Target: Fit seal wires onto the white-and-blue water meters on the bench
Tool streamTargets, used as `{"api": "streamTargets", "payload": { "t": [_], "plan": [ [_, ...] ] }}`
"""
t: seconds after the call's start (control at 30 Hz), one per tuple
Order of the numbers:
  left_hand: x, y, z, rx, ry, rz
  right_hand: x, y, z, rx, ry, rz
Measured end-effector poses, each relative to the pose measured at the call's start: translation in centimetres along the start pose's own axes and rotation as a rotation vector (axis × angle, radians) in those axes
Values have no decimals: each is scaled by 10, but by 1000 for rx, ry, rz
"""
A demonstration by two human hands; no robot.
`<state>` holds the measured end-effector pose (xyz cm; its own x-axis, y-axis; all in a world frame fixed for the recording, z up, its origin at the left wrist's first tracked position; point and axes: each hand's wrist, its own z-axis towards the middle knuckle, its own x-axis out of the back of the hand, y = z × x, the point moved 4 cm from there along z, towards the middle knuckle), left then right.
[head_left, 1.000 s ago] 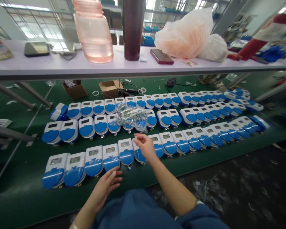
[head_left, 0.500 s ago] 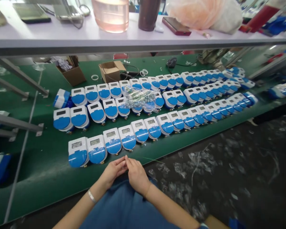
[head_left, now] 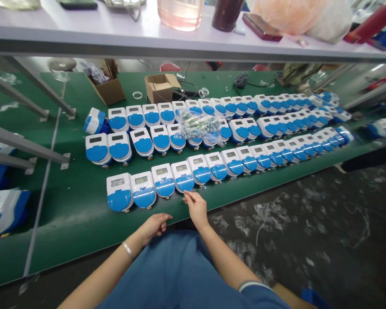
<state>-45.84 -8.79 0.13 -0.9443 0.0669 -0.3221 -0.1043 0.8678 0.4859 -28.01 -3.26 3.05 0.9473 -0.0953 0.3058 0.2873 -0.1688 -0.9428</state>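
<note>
Three rows of white meters with blue covers lie on a green bench [head_left: 70,214]. My right hand [head_left: 196,208] is raised at the bench's near edge, its fingers pinched together just below a front-row meter [head_left: 183,177]; what they pinch is too small to name. My left hand [head_left: 154,226] rests near the bench edge with its fingers loosely curled and nothing visible in it. A clear plastic bag of small parts [head_left: 201,124] lies across the middle and back rows.
Two open cardboard boxes [head_left: 161,88] sit at the back of the bench. A white shelf [head_left: 116,38] above carries a pink jug, a dark cup, a phone and plastic bags. Metal braces [head_left: 25,146] cross at the left. Scraps litter the dark floor [head_left: 309,236] at right.
Half a second ago both hands were together at the bench edge. My right hand has since risen toward the front-row meter, and my left hand has stayed low. The view shifted slightly.
</note>
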Motion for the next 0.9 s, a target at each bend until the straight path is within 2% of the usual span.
{"api": "streamTargets", "payload": {
  "t": [0.07,0.13,0.2,0.33,0.6,0.9],
  "plan": [
    [0,0,12,-11,64,-80,-18,6,-1,-106,30,136],
    [-1,3,22,-27,111,-192,-29,9,-1,-137,67,148],
    [-1,7,30,-57,152,-295,-35,9,-1,-110,68,88],
    [0,12,41,-93,226,-450,-40,6,0,-30,-14,-26],
    [1,14,51,-116,176,-564,-44,2,1,117,-104,-250],
    [-1,17,49,-129,184,-607,-49,-2,1,215,-153,-378]
  ]
}}
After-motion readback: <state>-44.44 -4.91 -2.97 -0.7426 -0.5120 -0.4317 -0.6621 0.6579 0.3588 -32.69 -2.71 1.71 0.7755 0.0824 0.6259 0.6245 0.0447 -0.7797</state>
